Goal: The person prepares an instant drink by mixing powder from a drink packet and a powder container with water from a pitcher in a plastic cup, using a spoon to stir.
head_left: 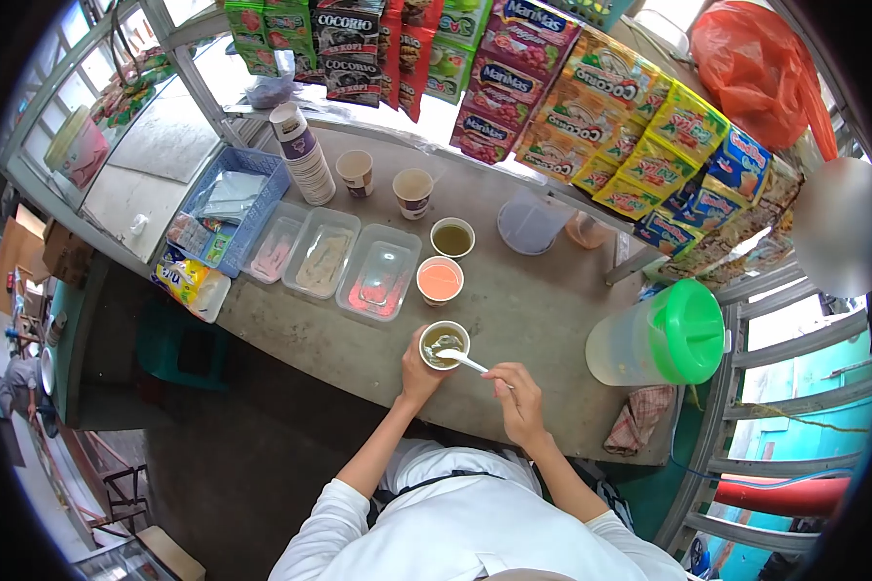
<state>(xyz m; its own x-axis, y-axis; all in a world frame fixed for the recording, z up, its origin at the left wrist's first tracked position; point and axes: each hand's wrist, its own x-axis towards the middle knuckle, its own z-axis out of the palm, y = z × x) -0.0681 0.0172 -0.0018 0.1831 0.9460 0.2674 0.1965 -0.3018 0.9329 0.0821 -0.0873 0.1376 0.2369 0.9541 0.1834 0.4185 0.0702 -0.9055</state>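
Observation:
My left hand (pixel 420 376) is wrapped around a paper cup (pixel 446 360) of greenish-brown liquid near the counter's front edge. A white plastic spoon (pixel 469 362) dips into that liquid, and the fingers of my right hand (pixel 519 399) are closed on its handle. Just behind stands a cup of pink-orange drink (pixel 440 280). Beyond it is another cup of greenish liquid (pixel 451 236). To the left sits a clear tub with pink contents (pixel 383 271), beside a tub of pale contents (pixel 322 254) and a third tub (pixel 277 242).
A stack of paper cups (pixel 305 167) and two more cups, one of them a paper cup (pixel 413 194), stand at the back. A blue basket (pixel 252 208) is at left. On the right are a green-lidded jug (pixel 659 334) and a checked cloth (pixel 639 420). Drink sachets (pixel 499 82) hang above.

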